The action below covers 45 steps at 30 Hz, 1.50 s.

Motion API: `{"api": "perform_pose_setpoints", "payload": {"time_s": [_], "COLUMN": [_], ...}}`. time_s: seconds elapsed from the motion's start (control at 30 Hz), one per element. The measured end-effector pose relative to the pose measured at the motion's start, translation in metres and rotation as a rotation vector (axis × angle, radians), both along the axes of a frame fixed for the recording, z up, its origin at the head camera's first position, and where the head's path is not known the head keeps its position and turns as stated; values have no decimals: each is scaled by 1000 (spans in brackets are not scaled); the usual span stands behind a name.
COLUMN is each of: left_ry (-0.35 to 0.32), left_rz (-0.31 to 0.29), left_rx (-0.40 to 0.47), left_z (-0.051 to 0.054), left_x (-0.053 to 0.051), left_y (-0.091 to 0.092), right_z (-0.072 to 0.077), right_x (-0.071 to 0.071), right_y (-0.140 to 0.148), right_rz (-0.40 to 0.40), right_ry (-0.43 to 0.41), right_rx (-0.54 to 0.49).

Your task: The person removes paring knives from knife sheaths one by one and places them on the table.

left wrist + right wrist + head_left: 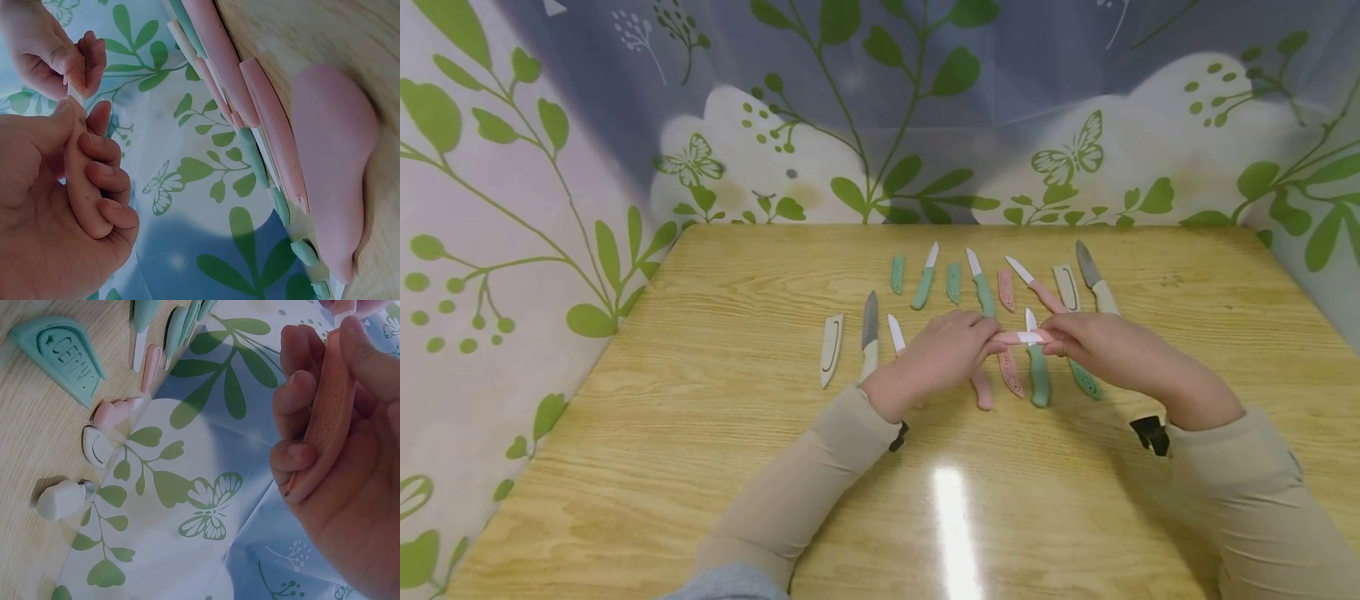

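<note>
My left hand [936,354] grips a pink-handled knife, fingers curled round its handle [86,187] in the left wrist view. The knife's white blade [1028,337] points right, spanning the gap between both hands. In my right hand [1101,348] is a pink sheath [326,415], held between thumb and curled fingers. The blade's far end meets the sheath's mouth; how deep it sits I cannot tell. Both hands are raised over the table. Beneath them lie a green-handled knife [1038,375] and another pink sheath [1011,373].
Several knives and sheaths lie in two rows on the wooden table [737,475]. At the left are a cream sheath [831,350] and a cream-handled knife [870,325]. Another cream-handled knife [1090,271] is at the back right. Patterned cloth [880,108] hangs behind the table.
</note>
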State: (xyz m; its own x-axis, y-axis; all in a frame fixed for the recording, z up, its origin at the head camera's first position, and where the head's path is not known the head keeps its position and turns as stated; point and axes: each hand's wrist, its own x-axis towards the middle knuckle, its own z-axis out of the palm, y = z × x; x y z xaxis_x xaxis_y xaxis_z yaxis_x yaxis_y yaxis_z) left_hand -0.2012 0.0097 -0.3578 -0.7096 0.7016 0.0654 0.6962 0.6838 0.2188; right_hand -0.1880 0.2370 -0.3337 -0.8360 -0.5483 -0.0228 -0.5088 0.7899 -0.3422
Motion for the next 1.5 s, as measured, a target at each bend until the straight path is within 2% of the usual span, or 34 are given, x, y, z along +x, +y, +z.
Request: {"api": "perform_pose_setpoints", "payload": {"time_s": [0.33,0.73,0.9,1.27,1.5], "left_ry": [-7,-60,-48,-61,-31], "left_rz": [17,42,40,60,57], "left_rx": [18,19,7,-18,-29], "left_z": [-2,0,1,1,0], "left_x": [-2,-1,-1,-3,-4], "left_y": [1,0,0,1,0], "right_z": [0,-1,-1,1,1], "right_x": [-1,-1,-2,-4,-4], "right_y": [2,3,4,6,6], "right_rz": [6,7,0,-29,-34], "right_ry": [15,33,34,-25,-22], "right_rx": [5,13,13,8,24]}}
